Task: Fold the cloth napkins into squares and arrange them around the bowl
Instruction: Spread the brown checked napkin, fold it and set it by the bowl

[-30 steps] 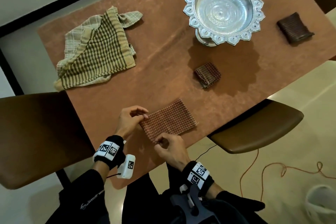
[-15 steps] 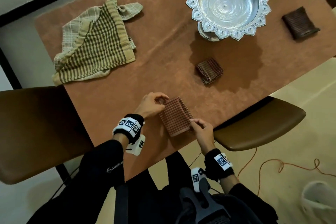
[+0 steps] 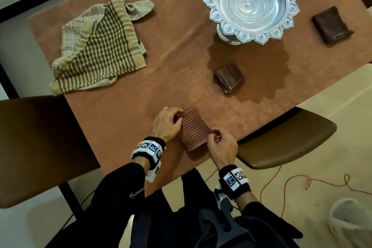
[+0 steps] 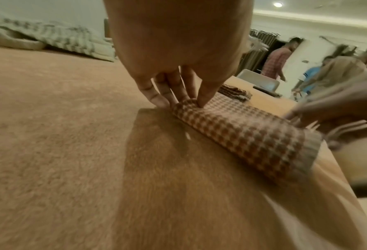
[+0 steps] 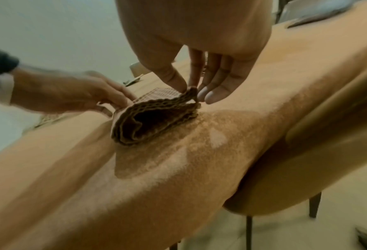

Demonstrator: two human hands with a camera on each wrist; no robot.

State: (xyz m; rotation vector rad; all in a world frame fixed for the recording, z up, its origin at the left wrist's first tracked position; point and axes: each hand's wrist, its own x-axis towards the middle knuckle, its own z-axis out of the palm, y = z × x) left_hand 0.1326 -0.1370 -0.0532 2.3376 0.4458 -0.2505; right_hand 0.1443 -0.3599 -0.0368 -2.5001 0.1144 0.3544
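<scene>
A red-brown checked napkin point(image 3: 194, 129) point(image 4: 242, 132) point(image 5: 154, 118) lies folded in a narrow rectangle near the table's front edge. My left hand point(image 3: 168, 124) point(image 4: 191, 99) pinches its far left corner between thumb and fingers. My right hand point(image 3: 218, 141) point(image 5: 189, 89) pinches its right edge, lifting the top layers so the fold gapes. The silver bowl point(image 3: 250, 4) stands at the back right. A small folded brown napkin point(image 3: 229, 78) lies in front of the bowl, and a dark folded napkin point(image 3: 332, 25) lies to its right.
A loose pile of beige and green striped cloths point(image 3: 98, 48) lies at the table's back left. The brown table point(image 3: 161, 70) has brown chairs point(image 3: 281, 143) at its right and left sides. An orange cable point(image 3: 302, 183) trails on the floor. People stand far behind in the left wrist view.
The napkin went from a wide rectangle to a narrower fold. Both hands moved right with it, now holding its left corner and right edge.
</scene>
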